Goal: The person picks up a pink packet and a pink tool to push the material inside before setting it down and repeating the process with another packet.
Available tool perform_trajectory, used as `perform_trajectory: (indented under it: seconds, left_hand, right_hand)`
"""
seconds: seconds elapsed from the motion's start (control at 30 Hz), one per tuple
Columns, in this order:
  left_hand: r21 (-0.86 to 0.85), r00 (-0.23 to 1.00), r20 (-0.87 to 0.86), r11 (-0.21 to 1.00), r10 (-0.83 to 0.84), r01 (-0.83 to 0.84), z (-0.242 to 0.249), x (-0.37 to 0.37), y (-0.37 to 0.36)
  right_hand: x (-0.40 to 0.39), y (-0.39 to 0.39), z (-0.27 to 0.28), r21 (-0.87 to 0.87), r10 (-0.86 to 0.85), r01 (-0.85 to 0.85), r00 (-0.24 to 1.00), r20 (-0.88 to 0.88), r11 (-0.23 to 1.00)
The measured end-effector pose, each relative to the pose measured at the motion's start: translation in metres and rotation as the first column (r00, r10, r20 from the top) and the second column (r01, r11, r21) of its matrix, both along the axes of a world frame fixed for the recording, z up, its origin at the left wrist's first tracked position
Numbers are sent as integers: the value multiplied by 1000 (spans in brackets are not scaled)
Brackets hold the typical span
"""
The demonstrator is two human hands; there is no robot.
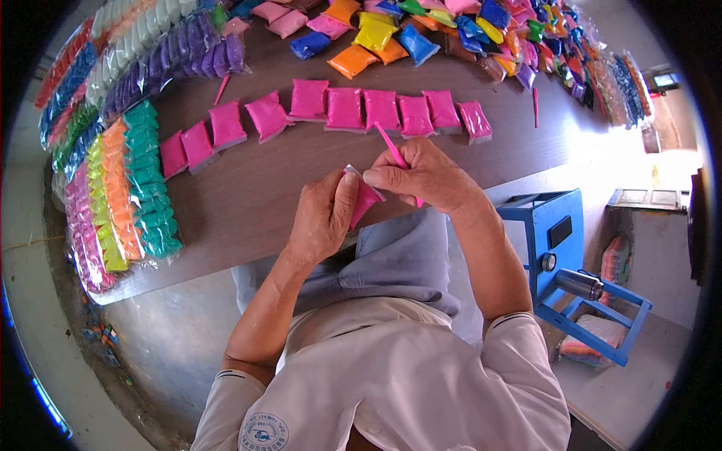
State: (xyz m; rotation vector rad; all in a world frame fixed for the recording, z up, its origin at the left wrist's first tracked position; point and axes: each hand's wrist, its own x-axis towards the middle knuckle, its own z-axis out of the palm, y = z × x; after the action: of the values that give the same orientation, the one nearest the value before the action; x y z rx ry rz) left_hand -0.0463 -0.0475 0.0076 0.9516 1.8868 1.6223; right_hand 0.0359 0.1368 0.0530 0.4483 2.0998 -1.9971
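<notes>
My left hand point(325, 209) pinches a small pink packet point(364, 201) by its upper edge, just over the table's front edge. Close on its right, my right hand point(423, 177) is closed around a thin pink pointed tool point(393, 154), whose tip points up and left toward the row. The fingers of my right hand also come near the packet's top corner; whether they touch it I cannot tell. Beyond my hands, several pink packets point(344, 108) lie side by side in a curved row on the brown table point(248, 188).
Bagged strips of teal packets point(150, 180) and other colours line the table's left side. Loose coloured packets point(374, 34) are heaped at the back. Pink sticks point(222, 89) lie near the row's ends. A blue stool point(556, 233) with a metal flask point(579, 284) stands at the right.
</notes>
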Motion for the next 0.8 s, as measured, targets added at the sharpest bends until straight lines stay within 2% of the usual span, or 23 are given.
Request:
perform_trajectory:
  seconds: [0.17,0.27,0.6,0.8]
  left_hand:
    - [-5,999,-32,1000,-6,5,0,-1,0]
    - [-11,1000,-28,1000,0,0,-1,0,0]
    - [-3,998,-57,1000,-3,3,1,-1,0]
    - [24,1000,26,1000,10,-11,0,1,0]
  right_hand:
    - [-1,-1,0,4,-12,13,1000,-26,1000]
    - [-1,-2,2,63,-6,8,999,-31,998]
    - [0,-1,-5,-34,-4,3,999,-34,999]
    - [0,-4,-4,-27,-15,15,1000,-21,1000]
